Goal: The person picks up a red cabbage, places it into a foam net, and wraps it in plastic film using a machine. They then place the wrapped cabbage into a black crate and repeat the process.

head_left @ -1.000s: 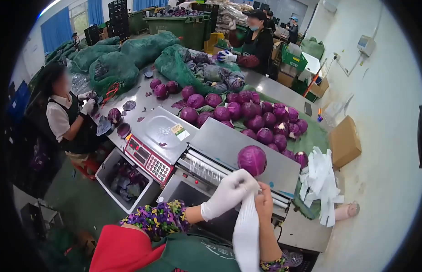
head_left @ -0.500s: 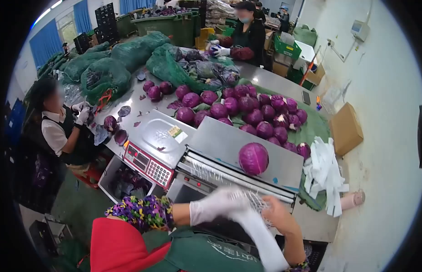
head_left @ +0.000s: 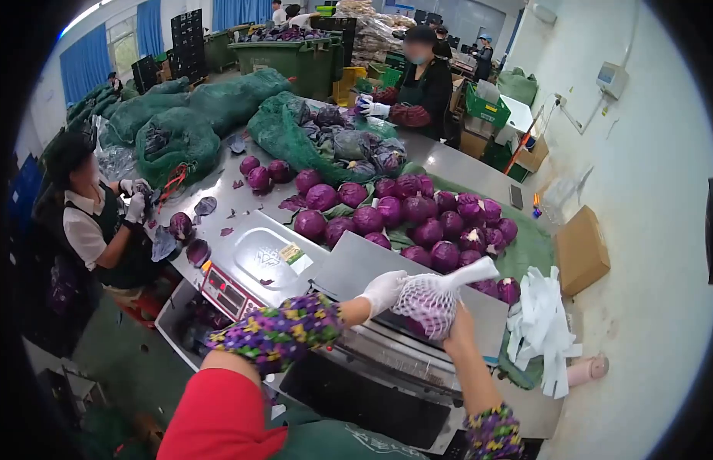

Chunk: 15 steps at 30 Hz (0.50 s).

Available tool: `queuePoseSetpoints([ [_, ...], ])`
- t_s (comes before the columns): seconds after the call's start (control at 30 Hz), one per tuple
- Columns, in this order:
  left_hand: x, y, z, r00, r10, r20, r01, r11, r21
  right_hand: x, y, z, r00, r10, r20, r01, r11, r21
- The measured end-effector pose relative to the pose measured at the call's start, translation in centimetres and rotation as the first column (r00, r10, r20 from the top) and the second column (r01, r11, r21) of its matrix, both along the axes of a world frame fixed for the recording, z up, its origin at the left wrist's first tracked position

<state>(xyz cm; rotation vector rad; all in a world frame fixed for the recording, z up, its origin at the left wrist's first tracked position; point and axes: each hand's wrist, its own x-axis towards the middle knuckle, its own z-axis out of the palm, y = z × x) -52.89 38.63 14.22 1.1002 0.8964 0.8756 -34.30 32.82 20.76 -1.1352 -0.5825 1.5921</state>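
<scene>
Head view: left hand (head_left: pixel 383 291), right hand (head_left: pixel 458 335) grip cabbage (head_left: pixel 425 305) in net (head_left: pixel 465 275).

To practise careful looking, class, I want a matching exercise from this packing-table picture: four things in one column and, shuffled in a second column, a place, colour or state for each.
Column one
1. left hand
2. netted cabbage
3. spare net sleeves
4. cardboard box

Column two
A. brown, to the right of the cabbage pile
B. wears a white glove
C. white, heaped below the cardboard box in the picture
D. held between the left hand and the bare right hand

Pairs: 1-B, 2-D, 3-C, 4-A
</scene>
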Motion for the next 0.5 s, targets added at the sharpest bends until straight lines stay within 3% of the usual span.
queuePoseSetpoints([
  [0.03, 0.2, -0.6, 0.2, 0.997, 0.074, -0.013, -0.071, 0.988, 0.139, -0.1, -1.5, 1.8, 1.000, 0.007, 0.008, -0.007, 1.000, -0.006],
  [0.1, -0.3, -5.1, 9.8, 0.982, -0.013, 0.189, 0.053, 0.977, -0.208, -0.1, -4.5, 4.3, 0.983, -0.169, 0.064, 0.160, 0.978, 0.134],
  [0.13, -0.6, -7.0, 11.5, 0.982, 0.012, 0.187, 0.029, 0.976, -0.218, 0.8, -5.2, 3.6, 0.939, -0.155, 0.307, 0.020, 0.916, 0.401],
  [0.2, -1.5, -9.9, 13.7, 0.835, 0.053, 0.548, 0.343, 0.728, -0.593, 1.5, -7.6, 7.4, 0.852, 0.020, 0.522, -0.234, 0.907, 0.349],
  [0.23, -2.0, -11.1, 14.3, 0.846, 0.083, 0.527, 0.297, 0.748, -0.593, 1.9, -8.7, 9.3, 0.780, 0.093, 0.619, -0.355, 0.880, 0.316],
  [0.27, -2.5, -12.4, 14.3, 0.855, 0.110, 0.507, 0.254, 0.764, -0.593, 2.0, -9.5, 10.8, 0.720, 0.229, 0.655, -0.426, 0.891, 0.158],
  [0.3, -2.7, -13.2, 13.3, 0.844, 0.146, 0.516, 0.264, 0.725, -0.637, 1.8, -10.4, 10.1, 0.884, 0.277, 0.377, -0.370, 0.908, 0.199],
  [0.33, -2.8, -14.1, 12.5, 0.874, 0.113, 0.472, 0.180, 0.828, -0.531, 1.0, -11.4, 10.1, 0.953, 0.296, 0.059, -0.302, 0.929, 0.215],
  [0.37, -3.1, -14.7, 11.3, 0.869, 0.113, 0.481, 0.184, 0.830, -0.527, 1.3, -12.2, 11.6, 0.892, 0.434, -0.126, -0.422, 0.900, 0.108],
  [0.43, -3.9, -16.4, 9.9, 0.863, 0.116, 0.492, 0.187, 0.830, -0.525, 3.1, -13.0, 6.0, 0.755, 0.447, -0.481, -0.439, 0.888, 0.136],
  [0.47, -4.3, -17.3, 9.7, 0.768, 0.141, 0.625, 0.277, 0.806, -0.523, 3.3, -12.8, 4.9, 0.661, 0.440, -0.607, -0.458, 0.878, 0.137],
  [0.5, -4.4, -17.9, 9.8, 0.652, 0.171, 0.738, 0.365, 0.783, -0.504, 2.8, -12.7, 4.3, 0.662, 0.440, -0.607, -0.458, 0.878, 0.137],
])
